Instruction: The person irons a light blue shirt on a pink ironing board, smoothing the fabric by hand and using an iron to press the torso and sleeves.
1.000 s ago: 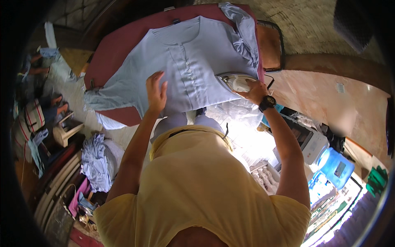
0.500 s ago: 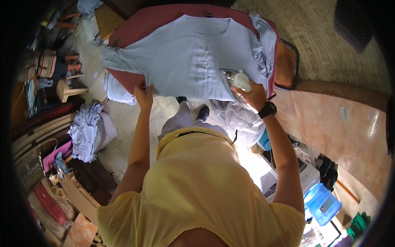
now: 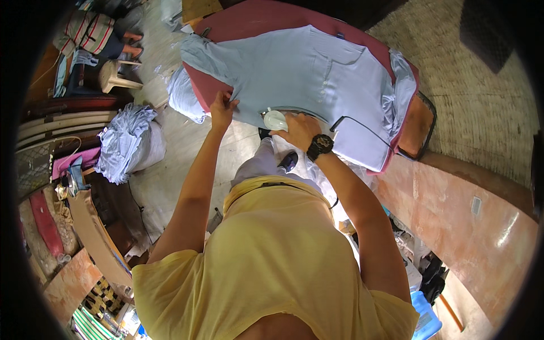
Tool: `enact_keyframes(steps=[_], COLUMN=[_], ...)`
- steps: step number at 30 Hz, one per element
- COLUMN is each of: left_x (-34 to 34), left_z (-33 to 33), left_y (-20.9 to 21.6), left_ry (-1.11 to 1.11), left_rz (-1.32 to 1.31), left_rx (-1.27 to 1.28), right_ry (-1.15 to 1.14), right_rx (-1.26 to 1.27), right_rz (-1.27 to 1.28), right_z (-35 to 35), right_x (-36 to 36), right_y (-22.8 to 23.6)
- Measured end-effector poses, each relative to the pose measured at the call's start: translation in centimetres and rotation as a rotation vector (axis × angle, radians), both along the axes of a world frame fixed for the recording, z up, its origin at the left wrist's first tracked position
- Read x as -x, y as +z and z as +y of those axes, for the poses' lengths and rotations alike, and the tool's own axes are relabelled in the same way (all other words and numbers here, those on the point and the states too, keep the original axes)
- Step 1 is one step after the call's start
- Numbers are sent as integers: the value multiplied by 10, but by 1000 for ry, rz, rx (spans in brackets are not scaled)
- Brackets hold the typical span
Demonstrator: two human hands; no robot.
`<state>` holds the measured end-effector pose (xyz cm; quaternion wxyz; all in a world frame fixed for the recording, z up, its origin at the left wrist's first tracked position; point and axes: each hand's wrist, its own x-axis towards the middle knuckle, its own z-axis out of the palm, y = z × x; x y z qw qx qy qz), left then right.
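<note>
A light blue buttoned shirt (image 3: 283,68) lies spread over a dark red padded ironing board (image 3: 249,20), its hem along the near edge. My right hand (image 3: 301,131), with a black watch on the wrist, is closed on an iron (image 3: 276,119) with a pale body and shiny metal base. The iron rests on the shirt near the hem. Its dark cord (image 3: 362,126) trails right across the cloth. My left hand (image 3: 222,110) pinches the hem at the shirt's lower left side. A crumpled sleeve (image 3: 403,85) lies at the board's right end.
At left, a heap of light blue garments (image 3: 127,141) sits on the floor near a beige stool (image 3: 116,76). A person's legs (image 3: 131,48) show at upper left. An orange-brown pad (image 3: 418,127) adjoins the board's right end, beside a marbled low wall (image 3: 453,195).
My right hand has slid the iron left along the hem, toward my left hand. The cord now lies across the shirt. The whole view has turned and shifted.
</note>
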<state>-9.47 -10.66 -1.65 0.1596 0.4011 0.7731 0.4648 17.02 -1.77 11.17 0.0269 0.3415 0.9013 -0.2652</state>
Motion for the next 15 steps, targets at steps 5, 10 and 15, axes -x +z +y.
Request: enact_keyframes(steps=[5,10,15], left_x=[8,49,77], left_z=[-1,7,56], left_y=[-3,-11,5], left_ry=[-30,116,215], left_rz=[-90,-366,-907], left_rx=[-4,-52,179], right_ry=[20,24,7], right_rx=[34,94,120], right_rz=[53,121,134], right_z=[-8,-14,-15], right_x=[38,76,100], right_y=[-11,-22,-16])
